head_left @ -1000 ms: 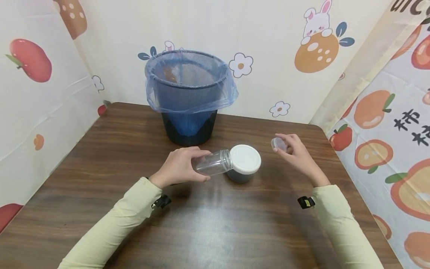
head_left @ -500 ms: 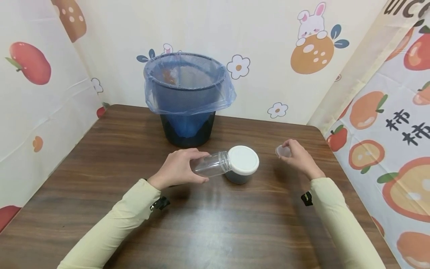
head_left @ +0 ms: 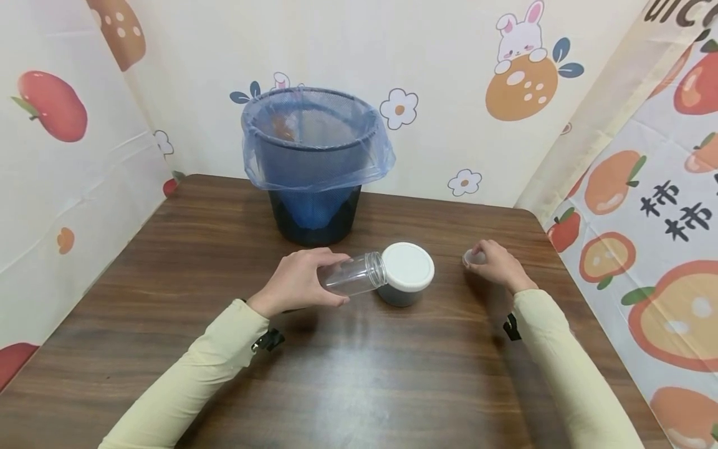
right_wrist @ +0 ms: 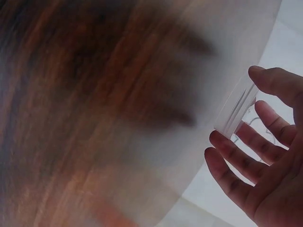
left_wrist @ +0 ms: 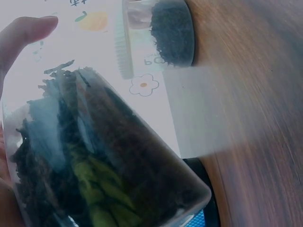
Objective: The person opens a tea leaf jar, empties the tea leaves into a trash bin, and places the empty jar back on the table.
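Observation:
My left hand (head_left: 296,282) grips a clear plastic jar (head_left: 353,274), tilted on its side just above the table, its open mouth toward a round container with a white lid (head_left: 407,274). In the left wrist view the jar (left_wrist: 94,161) fills the frame and the lidded container (left_wrist: 158,38) with dark contents stands beyond it. My right hand (head_left: 493,265) holds a small clear cap (head_left: 470,257) low over the table at the right. The right wrist view shows the cap (right_wrist: 235,109) pinched between thumb and fingertips (right_wrist: 220,139).
A black mesh bin (head_left: 314,165) lined with a blue plastic bag stands at the back of the brown wooden table (head_left: 359,374). Cloth walls printed with fruit enclose the table on three sides. The table's right edge runs close to my right arm.
My right hand has lowered the small cap toward the table and drawn slightly right. My left hand and the jar have stayed in place.

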